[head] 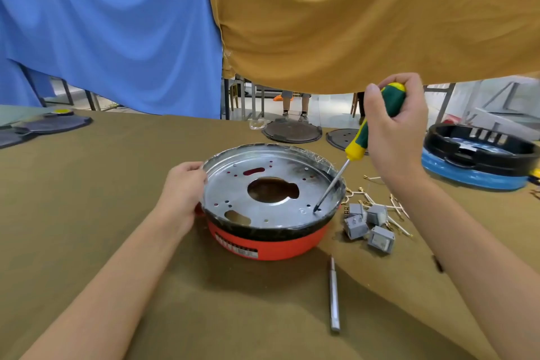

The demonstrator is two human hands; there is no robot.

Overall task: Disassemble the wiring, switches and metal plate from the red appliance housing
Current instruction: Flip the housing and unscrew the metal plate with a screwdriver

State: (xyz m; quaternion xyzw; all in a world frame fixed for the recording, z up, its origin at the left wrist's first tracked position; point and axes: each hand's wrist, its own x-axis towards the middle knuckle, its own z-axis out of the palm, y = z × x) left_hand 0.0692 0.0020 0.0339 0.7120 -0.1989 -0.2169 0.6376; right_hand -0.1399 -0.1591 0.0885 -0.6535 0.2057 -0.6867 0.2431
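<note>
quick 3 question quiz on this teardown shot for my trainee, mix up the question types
1. True or false: the right hand grips the screwdriver with its tip down on the metal plate.
2. What does the left hand do? A) lifts a switch B) holds the rim of the red housing C) rests flat on the table
3. Fill in: the grey switches lie on the table to the ___ of the housing.

Key: 1 true; 2 B; 3 right
</note>
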